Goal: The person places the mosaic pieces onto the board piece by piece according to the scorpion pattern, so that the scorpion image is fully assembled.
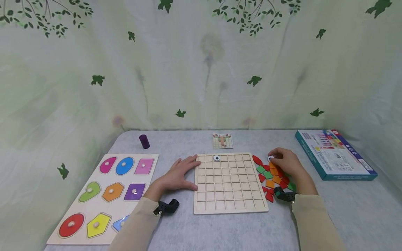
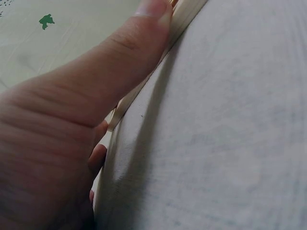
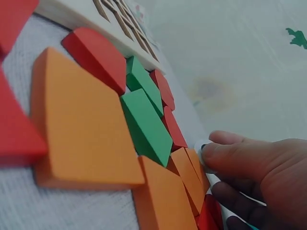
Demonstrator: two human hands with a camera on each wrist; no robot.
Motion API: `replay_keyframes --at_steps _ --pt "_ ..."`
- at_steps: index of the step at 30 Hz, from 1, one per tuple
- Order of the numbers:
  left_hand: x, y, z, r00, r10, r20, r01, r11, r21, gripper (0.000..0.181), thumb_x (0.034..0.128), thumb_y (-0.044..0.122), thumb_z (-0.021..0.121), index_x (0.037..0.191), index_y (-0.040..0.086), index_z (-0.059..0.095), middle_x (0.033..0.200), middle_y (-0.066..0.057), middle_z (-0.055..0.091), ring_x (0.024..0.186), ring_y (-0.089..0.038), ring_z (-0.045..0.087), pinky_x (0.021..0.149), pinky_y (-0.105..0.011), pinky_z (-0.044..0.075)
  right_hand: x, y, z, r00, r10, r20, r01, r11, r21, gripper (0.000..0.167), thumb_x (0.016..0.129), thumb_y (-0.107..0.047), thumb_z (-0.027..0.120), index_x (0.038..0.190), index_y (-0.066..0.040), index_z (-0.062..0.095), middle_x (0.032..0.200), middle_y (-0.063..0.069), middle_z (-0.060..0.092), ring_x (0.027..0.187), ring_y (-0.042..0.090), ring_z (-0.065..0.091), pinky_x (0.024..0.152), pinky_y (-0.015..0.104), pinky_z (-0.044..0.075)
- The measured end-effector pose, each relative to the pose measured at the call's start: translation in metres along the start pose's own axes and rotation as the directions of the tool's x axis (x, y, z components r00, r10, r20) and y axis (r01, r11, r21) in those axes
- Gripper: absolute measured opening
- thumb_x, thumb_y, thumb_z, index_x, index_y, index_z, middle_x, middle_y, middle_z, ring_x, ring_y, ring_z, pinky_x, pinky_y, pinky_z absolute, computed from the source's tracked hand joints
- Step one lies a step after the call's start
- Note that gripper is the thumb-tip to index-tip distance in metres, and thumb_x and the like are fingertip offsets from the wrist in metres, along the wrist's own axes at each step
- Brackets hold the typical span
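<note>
A wooden grid board (image 1: 230, 183) lies mid-table with one round eye piece (image 1: 216, 158) in its top row. Along its left edge rests my left hand (image 1: 178, 176), fingers spread and thumb against the rim; the left wrist view shows the thumb (image 2: 120, 57) on the board's edge. My right hand (image 1: 289, 164) pinches a white round piece (image 1: 270, 158) at the top of a pile of red, green and orange pieces (image 1: 270, 184). In the right wrist view the white piece (image 3: 205, 155) sits between thumb and fingertips, beside orange blocks (image 3: 86, 134).
To the left lies a board of knobbed shapes (image 1: 105, 195), partly under my left forearm. A dark purple cylinder (image 1: 144, 141) and a small picture card (image 1: 222, 141) are at the back. A flat box (image 1: 336, 155) lies at the right.
</note>
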State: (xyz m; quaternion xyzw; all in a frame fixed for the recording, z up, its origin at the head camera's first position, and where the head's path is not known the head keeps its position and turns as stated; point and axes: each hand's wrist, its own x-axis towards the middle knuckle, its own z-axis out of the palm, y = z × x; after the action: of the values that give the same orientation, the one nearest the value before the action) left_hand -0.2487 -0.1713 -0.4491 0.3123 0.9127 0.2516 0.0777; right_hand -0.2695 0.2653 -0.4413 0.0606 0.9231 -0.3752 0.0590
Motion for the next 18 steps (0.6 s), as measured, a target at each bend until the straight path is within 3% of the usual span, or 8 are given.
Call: replay_keyframes --at_steps 7,13,18 --pt "0.001 0.001 0.002 1.0 -0.006 0.0 0.006 1.0 -0.003 0.097 0.0742 0.051 0.084 0.153 0.016 0.04 0.168 -0.007 0.021 0.156 -0.031 0.017 0.126 -0.058 0.004 -0.001 -0.006 0.001 1.0 -0.004 -0.027 0.005 0.999 0.035 0.028 0.1 -0.02 0.061 0.126 -0.009 0.06 0.126 0.02 0.056 0.112 0.034 0.05 0.095 0.041 0.052" --pt "0.001 0.001 0.002 1.0 -0.005 0.006 0.005 1.0 -0.003 0.097 0.0745 0.052 0.083 0.154 0.016 0.04 0.168 -0.007 0.02 0.156 -0.032 0.017 0.126 -0.059 0.003 -0.002 -0.016 0.004 0.992 -0.072 -0.102 0.076 0.996 0.038 0.026 0.1 -0.022 0.061 0.123 -0.011 0.062 0.12 0.017 0.059 0.108 0.032 0.054 0.085 0.03 0.05" --pt "0.002 0.001 -0.001 1.0 0.005 -0.004 -0.005 1.0 -0.002 0.096 0.0749 0.051 0.083 0.153 0.014 0.041 0.167 -0.01 0.022 0.155 -0.035 0.019 0.125 -0.061 0.005 -0.003 -0.032 0.01 0.983 -0.135 -0.128 0.144 0.987 0.07 0.024 0.1 -0.021 0.061 0.122 -0.011 0.062 0.114 0.016 0.063 0.094 0.028 0.06 0.072 0.025 0.054"
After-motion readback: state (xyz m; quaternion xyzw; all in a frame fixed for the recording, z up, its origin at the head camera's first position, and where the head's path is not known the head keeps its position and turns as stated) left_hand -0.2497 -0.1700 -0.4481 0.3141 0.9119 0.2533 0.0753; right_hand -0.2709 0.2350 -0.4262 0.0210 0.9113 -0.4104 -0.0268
